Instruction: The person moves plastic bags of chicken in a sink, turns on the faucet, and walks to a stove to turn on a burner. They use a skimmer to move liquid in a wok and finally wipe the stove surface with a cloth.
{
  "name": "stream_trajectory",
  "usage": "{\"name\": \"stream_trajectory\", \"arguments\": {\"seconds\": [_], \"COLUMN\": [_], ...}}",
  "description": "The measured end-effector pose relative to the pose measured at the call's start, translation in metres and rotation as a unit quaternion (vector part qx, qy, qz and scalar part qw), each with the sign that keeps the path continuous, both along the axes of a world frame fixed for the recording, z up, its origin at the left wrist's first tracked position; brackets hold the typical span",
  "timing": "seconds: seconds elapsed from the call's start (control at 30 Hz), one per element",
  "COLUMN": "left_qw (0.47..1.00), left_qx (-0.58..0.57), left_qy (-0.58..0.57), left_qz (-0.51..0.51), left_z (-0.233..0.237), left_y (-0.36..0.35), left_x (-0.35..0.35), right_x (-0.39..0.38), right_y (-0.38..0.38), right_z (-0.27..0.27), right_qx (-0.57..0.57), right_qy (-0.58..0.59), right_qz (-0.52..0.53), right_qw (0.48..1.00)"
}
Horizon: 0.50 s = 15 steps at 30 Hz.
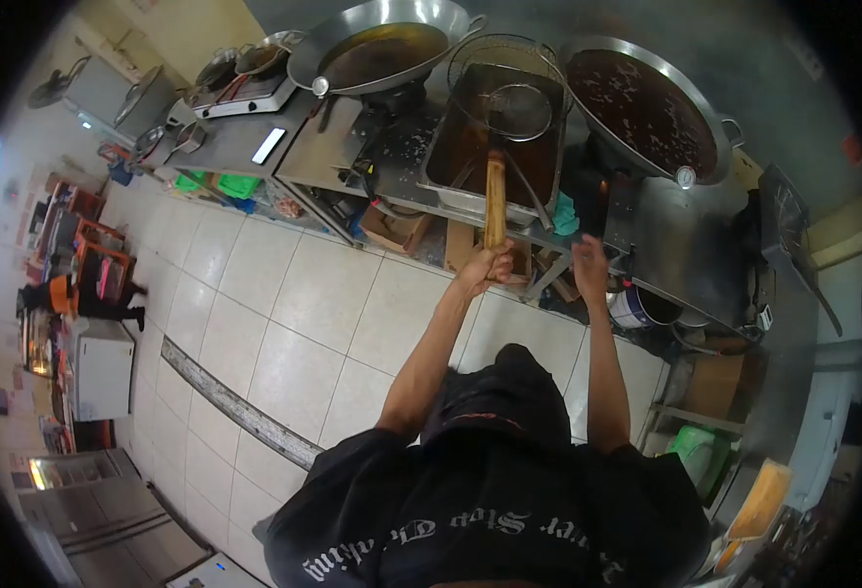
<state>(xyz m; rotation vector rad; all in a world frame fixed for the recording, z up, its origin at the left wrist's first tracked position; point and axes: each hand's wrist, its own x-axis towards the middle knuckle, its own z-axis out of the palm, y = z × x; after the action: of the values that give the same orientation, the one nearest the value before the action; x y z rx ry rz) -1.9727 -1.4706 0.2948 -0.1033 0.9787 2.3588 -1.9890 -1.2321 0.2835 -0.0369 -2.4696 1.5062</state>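
My left hand (488,268) is wrapped round the wooden handle of a wire-mesh skimmer (495,201). Its round mesh head lies over a rectangular metal pan (438,186) of dark brown liquid. My right hand (590,260) is at the counter's front edge, fingers loosely apart, with no object visible in it. Just beyond that hand lies a teal cloth (566,215). A metal utensil (532,191) leans over the pan's front rim beside the skimmer handle. At the pan's far end rests a wire basket (504,49).
A large wok (646,108) of dark liquid with floating bits stands right of the pan; another wok (382,54) stands left. Each has a dial thermometer at its rim. A phone (268,146) lies on the left counter. Cardboard boxes (396,227) and a bucket (637,308) sit below.
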Motion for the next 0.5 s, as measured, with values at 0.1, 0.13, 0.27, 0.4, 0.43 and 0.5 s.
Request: {"name": "stream_trajectory", "arguments": {"seconds": [0.1,0.13,0.27,0.4,0.43,0.5], "left_qw": [0.996,0.992,0.984,0.978,0.974,0.97], "left_qx": [-0.056,-0.077,-0.12,-0.174,-0.194,-0.218], "left_qy": [-0.049,-0.073,-0.101,-0.106,-0.106,-0.103], "left_qz": [0.046,0.07,0.082,0.053,0.049,0.02], "left_z": [0.052,0.063,0.08,0.072,0.075,0.071], "left_y": [-0.014,-0.021,-0.044,-0.067,-0.077,-0.102], "left_x": [0.022,0.032,0.049,0.035,0.028,0.015], "right_x": [-0.053,-0.061,-0.084,-0.104,-0.094,-0.067], "right_y": [-0.034,-0.044,-0.091,-0.096,-0.087,-0.071], "right_z": [0.005,-0.003,0.012,0.002,0.019,0.057], "right_qx": [0.141,0.274,0.317,0.25,0.222,0.191], "right_qy": [-0.009,-0.014,-0.186,-0.258,-0.262,-0.203], "right_qz": [-0.019,-0.006,0.04,0.115,0.14,0.161], "right_qw": [0.99,0.962,0.929,0.926,0.929,0.947]}}
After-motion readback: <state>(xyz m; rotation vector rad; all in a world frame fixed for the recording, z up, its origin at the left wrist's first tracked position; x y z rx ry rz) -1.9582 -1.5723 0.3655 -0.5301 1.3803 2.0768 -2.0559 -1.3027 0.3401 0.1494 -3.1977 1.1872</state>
